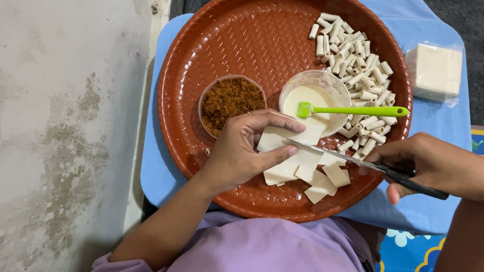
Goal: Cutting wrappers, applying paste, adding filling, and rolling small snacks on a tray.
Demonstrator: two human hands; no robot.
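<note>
Left hand (244,149) pinches a pastry square (284,137) (fingers curled); right hand (428,164) grips a knife (367,165).

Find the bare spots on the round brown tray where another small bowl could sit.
Bare: the round brown woven tray's upper left, above the brown crumb bowl. Crowded: pale rolled pieces right; white square wrappers and both hands below.
</note>
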